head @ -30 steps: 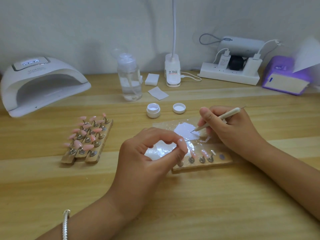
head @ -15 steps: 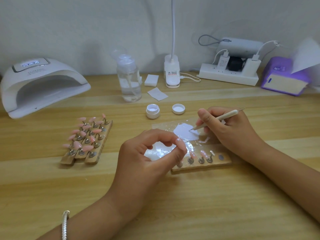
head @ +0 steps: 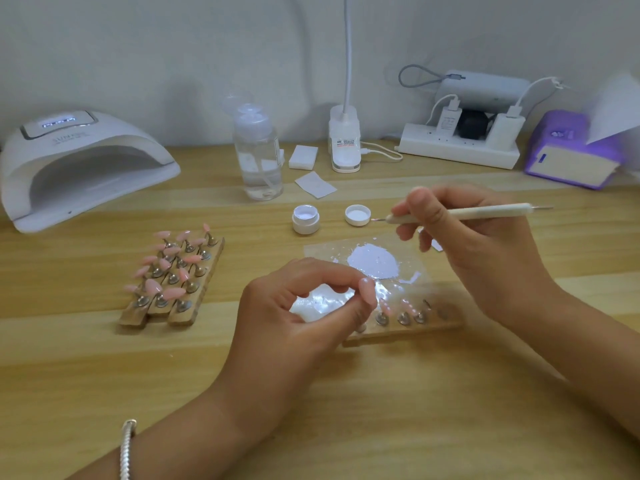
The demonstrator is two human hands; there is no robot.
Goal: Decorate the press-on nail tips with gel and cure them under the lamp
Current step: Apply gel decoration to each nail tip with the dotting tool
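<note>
On the tabletop, well apart from the lamp, the nail tips stand on the wooden strip, whose left end the left hand pinches, while the right hand grips the dotting tool just beyond the gel patch: decoration appears under way, curing not yet done.

wall: plain white | table: light wood planks

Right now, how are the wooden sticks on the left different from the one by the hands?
The three wooden strips on the left lie side by side, crowded with pink nail tips. The single wooden strip by the left hand carries only a few, with some stands looking bare. Both hold tips on small metal stands.
</note>
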